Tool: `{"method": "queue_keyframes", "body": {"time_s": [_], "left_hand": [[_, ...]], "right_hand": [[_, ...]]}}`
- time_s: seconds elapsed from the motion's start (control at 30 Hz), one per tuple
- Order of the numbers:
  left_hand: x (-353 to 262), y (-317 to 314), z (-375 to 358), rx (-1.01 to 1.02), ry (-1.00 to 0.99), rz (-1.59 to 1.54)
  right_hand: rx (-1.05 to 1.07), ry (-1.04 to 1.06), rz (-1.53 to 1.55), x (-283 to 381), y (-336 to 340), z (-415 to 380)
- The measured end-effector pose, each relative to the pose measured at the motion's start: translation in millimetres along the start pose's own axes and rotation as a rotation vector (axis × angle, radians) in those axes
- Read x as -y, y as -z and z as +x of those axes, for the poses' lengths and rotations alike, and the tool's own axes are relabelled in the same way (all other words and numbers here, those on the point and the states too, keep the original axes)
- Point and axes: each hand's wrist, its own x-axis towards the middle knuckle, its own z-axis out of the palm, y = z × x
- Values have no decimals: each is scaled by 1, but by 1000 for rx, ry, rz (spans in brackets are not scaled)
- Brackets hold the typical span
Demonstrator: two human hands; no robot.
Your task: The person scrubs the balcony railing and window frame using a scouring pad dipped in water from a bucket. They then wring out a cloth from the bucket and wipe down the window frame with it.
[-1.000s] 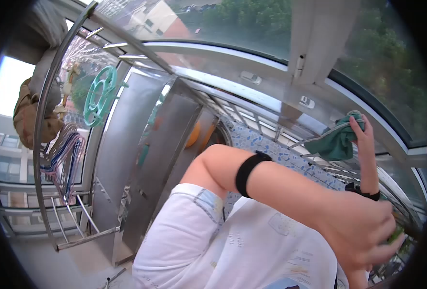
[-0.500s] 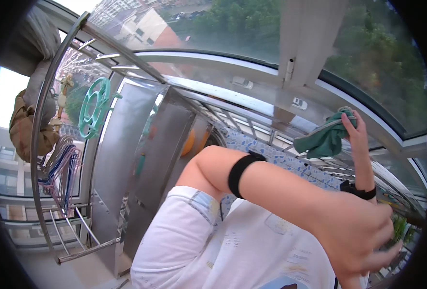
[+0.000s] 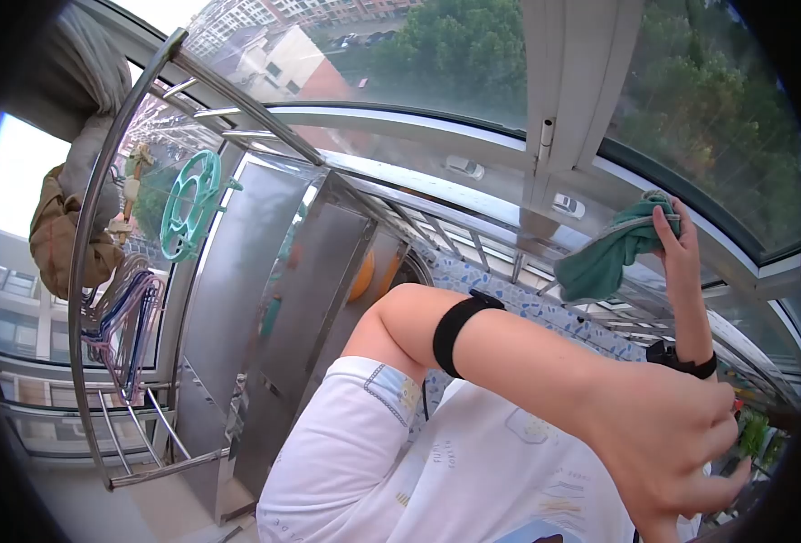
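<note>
My right hand [image 3: 679, 242], at the upper right near the window, pinches a green cloth [image 3: 608, 258] with a pale edge. The cloth hangs bunched to the left of the fingers, over the railing below. My left arm crosses in front of my white shirt, with a black band [image 3: 459, 337] around the forearm near the elbow. At its end, my left hand [image 3: 676, 443] is at the lower right, back of the hand towards me. Its fingers are bent but apart, and I see nothing held in them. Another black band [image 3: 681, 360] circles my right forearm.
A metal rack [image 3: 82, 299] stands at the left. Several hangers [image 3: 129, 330], a round mint-green plastic frame [image 3: 190, 206] and a brown fabric item [image 3: 66, 237] hang there. Beside it is a metal cabinet [image 3: 314, 299]. Window panes and railings run along the far side; green plants [image 3: 753, 436] are at the right.
The view has shifted slightly, so the rack and window appear a little further right. The green cloth has changed its drape a little in my right hand. My left hand looks less blurred.
</note>
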Motion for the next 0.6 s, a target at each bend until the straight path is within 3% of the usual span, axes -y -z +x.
{"method": "queue_keyframes", "body": {"time_s": [0.13,0.3,0.37,0.43,0.57,0.6], "left_hand": [[15,22,-10,184,114,143],[49,50,-72,454,293,376],[51,64,-89,483,301,421],[46,76,-102,467,488,403],[44,84,-135,516,655,395],[44,85,-141,553,680,419]], "right_hand": [[101,80,25,26,-5,-3],[121,244,61,98,-23,-3],[47,520,-275,140,-27,2],[6,1087,-382,170,-36,25],[-91,1487,-768,257,-68,39],[-233,1719,-799,276,-80,55]]}}
